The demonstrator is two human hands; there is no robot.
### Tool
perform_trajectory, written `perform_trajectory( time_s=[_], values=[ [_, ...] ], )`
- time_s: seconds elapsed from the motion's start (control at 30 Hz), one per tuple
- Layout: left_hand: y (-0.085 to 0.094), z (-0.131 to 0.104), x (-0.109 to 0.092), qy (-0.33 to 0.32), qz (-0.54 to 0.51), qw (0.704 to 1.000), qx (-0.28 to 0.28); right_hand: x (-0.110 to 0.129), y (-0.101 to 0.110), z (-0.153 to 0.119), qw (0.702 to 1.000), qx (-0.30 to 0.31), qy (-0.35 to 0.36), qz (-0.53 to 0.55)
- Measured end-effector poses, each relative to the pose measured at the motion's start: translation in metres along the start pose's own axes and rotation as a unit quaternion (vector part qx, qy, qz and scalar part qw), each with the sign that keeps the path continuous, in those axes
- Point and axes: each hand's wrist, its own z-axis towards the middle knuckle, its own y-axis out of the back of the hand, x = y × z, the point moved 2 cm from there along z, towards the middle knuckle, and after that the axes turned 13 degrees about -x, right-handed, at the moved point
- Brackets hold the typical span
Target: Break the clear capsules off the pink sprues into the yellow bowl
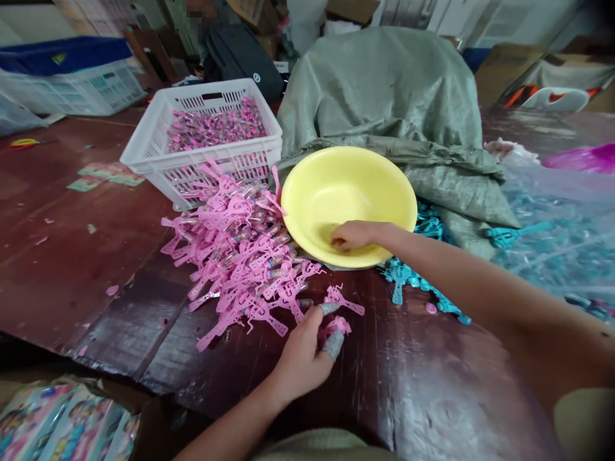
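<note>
My left hand (305, 358), with grey tape wrapped on its thumb and a finger, pinches a small pink plastic piece (339, 325) just above the dark red table. Just past the fingertips lies a pink plastic handle piece (343, 299). A heap of similar pink handles with clear tubes (250, 250) spreads to the left of that hand. My right hand (358, 235) reaches down into the yellow basin (348, 186), its fingers curled near the bottom. Whatever those fingers hold, if anything, is hidden.
A white slotted crate (202, 163) of filled pink tubes stands behind the heap. Behind the basin bulges a large grey-green sack (384, 89). Turquoise plastic pieces (400, 276) lie to the right, beside a clear bag (562, 237). An open box of printed packets (72, 422) sits at lower left.
</note>
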Motion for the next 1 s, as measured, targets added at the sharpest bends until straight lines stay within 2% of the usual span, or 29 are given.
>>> perform_trajectory(
  time_s=[0.17,0.23,0.33,0.43,0.5,0.57,0.63,0.67,0.77,0.87,1.0],
  values=[
    [-0.001,0.001,0.000,0.033,-0.055,0.998,0.008,-0.022,0.022,-0.002,0.993,-0.071,-0.078,-0.053],
    [0.000,0.001,0.003,0.050,-0.076,0.996,0.003,-0.033,0.028,-0.006,0.990,-0.066,-0.103,-0.066],
    [-0.002,0.003,0.007,0.078,-0.097,0.992,-0.003,-0.039,0.024,-0.011,0.991,-0.035,-0.115,-0.059],
    [-0.004,0.005,0.007,0.112,-0.114,0.987,-0.004,-0.033,0.022,-0.017,0.987,-0.061,-0.143,-0.048],
    [-0.001,0.005,0.006,0.136,-0.119,0.983,-0.015,-0.019,0.029,-0.028,0.980,-0.106,-0.160,-0.043],
    [0.005,0.004,0.004,0.150,-0.121,0.981,-0.031,0.005,0.037,-0.048,0.970,-0.181,-0.160,-0.009],
    [0.014,0.003,0.003,0.151,-0.128,0.979,-0.043,0.039,0.040,-0.077,0.954,-0.267,-0.113,0.079],
    [0.018,0.002,0.002,0.146,-0.133,0.979,-0.046,0.058,0.037,-0.093,0.947,-0.286,-0.061,0.136],
    [0.026,0.002,-0.003,0.113,-0.129,0.984,-0.043,0.106,0.013,-0.135,0.935,-0.266,0.074,0.220],
    [0.026,0.002,-0.009,0.060,-0.107,0.992,-0.026,0.128,-0.013,-0.157,0.935,-0.246,0.089,0.240],
    [0.021,-0.003,-0.020,-0.001,-0.072,0.997,0.003,0.139,-0.027,-0.168,0.939,-0.250,0.087,0.220]
  ],
)
